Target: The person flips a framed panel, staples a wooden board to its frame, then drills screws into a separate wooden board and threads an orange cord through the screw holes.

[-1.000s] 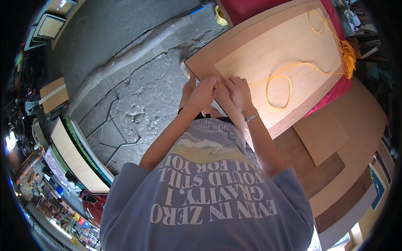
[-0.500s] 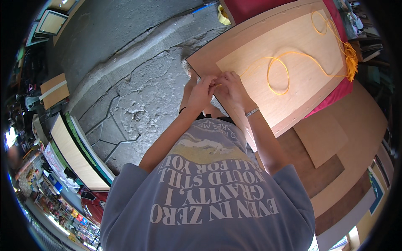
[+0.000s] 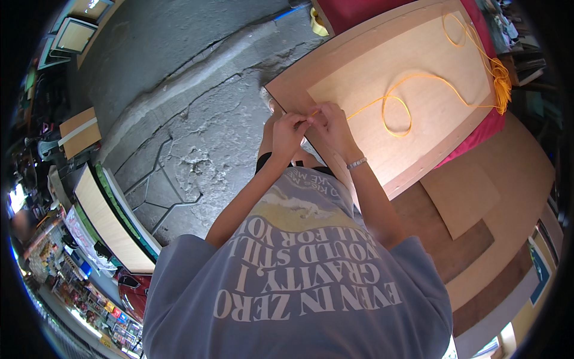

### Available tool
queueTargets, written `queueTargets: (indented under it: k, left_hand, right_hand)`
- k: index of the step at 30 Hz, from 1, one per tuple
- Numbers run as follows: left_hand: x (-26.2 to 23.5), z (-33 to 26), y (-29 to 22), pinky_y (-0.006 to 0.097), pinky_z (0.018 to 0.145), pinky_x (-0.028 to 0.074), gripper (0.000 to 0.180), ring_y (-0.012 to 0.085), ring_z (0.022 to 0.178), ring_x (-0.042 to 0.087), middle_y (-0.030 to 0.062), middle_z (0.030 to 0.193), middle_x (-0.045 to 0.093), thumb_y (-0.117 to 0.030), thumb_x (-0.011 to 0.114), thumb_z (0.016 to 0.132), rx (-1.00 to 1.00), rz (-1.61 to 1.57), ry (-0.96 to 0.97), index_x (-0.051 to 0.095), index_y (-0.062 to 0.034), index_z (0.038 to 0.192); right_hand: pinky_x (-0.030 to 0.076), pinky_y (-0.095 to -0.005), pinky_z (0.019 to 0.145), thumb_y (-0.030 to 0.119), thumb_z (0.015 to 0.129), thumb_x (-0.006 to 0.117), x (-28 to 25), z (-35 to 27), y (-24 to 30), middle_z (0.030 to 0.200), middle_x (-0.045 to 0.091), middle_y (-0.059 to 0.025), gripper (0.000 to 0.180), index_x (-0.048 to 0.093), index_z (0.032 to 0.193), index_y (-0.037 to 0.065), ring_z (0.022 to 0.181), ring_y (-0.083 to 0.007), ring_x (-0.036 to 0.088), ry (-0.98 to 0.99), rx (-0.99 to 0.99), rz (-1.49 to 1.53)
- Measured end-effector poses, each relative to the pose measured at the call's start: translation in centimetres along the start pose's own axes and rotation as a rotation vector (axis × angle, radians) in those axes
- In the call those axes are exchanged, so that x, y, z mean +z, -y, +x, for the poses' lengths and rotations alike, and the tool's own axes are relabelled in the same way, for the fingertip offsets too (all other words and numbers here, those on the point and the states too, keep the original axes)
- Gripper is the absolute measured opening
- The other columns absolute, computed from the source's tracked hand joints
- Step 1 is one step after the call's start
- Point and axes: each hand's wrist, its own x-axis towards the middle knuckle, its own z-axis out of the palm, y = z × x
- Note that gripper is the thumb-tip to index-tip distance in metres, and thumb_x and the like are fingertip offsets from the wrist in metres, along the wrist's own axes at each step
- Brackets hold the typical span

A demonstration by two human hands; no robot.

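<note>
A yellow-orange cord (image 3: 399,133) lies in a loose loop across a wooden panel framed by a darker border (image 3: 454,152). From the loop the cord runs left to my hands at the panel's near left corner. My right hand (image 3: 332,128), with a bracelet at the wrist, pinches the cord close to its end. Close against it, my left hand (image 3: 289,131) has thumb and fingers pressed together at the cord's end. The very tip is mostly hidden by my fingers. At the panel's right edge hangs a bundled hank of the same cord (image 3: 501,87).
Red cloth (image 3: 359,13) shows under and behind the panel. Brown boards (image 3: 460,197) lie to the right. Cracked concrete floor (image 3: 197,125) spreads to the left. A cardboard piece (image 3: 80,133) and leaning framed boards (image 3: 113,221) stand at the far left.
My hands have shifted slightly, and the fingers of both have changed their pinch on the cord. The cord between my right hand and the loop has pulled straighter, and the loop has narrowed.
</note>
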Motion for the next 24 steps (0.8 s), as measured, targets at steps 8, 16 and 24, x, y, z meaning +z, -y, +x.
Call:
queueTargets:
  k: [8,16,24]
  left_hand:
    - [-0.9,0.7,-0.9,0.032,0.07,0.055,0.016,0.0217,0.075,0.073,0.0157,0.087,0.076,-0.007,0.078,0.086,-0.076,0.088,0.114,0.077,0.0029,0.098]
    - [-0.8,1.9,-1.7,0.035,0.069,0.055,0.021,0.0241,0.072,0.073,0.0174,0.082,0.075,-0.014,0.078,0.085,-0.157,0.135,0.224,0.077,0.0011,0.099]
    - [-1.0,3.7,0.2,0.031,0.066,0.054,0.02,0.0175,0.071,0.072,0.0118,0.074,0.073,-0.017,0.079,0.083,-0.258,0.337,0.387,0.078,-0.0002,0.094]
  right_hand:
    - [0.045,-0.0415,0.088,0.012,0.09,0.067,-0.1,-0.8,-1.6,0.103,0.06,-0.0106,0.012,0.061,0.099,0.007,0.101,-0.0308,0.057,0.051,-0.201,-0.716]
    - [0.046,-0.0414,0.084,0.007,0.089,0.066,-0.8,-0.4,-2.1,0.093,0.06,-0.0072,0.01,0.061,0.097,0.009,0.094,-0.0284,0.058,0.01,-0.341,-0.378]
    - [0.047,-0.0421,0.082,0.017,0.092,0.064,0.0,0.7,-2.5,0.085,0.064,-0.0088,0.009,0.063,0.087,0.01,0.088,-0.029,0.062,-0.031,-0.315,-0.411]
